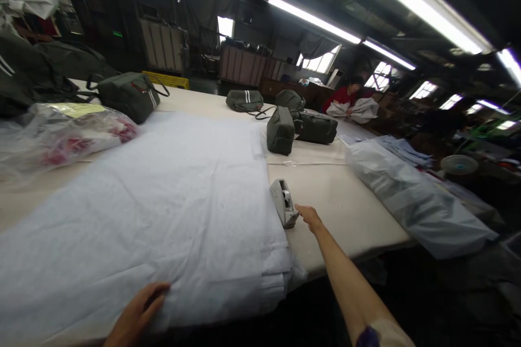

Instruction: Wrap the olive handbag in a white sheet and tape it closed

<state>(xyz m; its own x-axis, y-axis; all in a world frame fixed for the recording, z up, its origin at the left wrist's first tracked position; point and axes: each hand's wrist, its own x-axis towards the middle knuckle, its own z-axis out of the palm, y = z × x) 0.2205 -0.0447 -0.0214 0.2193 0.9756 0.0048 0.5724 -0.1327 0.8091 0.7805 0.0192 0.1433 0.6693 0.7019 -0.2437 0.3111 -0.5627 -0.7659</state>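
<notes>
A broad stack of thin white sheets point(175, 200) covers much of the table in front of me. My left hand point(140, 306) lies on its near edge, thumb and fingers apart. Just right of the stack sits a grey tape dispenser point(280, 206) with a roll inside. My right hand point(310, 217) reaches to the dispenser's near end, its fingers pinched together there. Whatever they grip is too small to make out.
Dark green bags point(280, 130) with straps stand across the far table, and another bag point(128, 95) is at left beside a clear plastic bundle point(69, 141). Translucent plastic point(419, 200) drapes over the right side. Further back, a person point(345, 98) in red handles pale cloth.
</notes>
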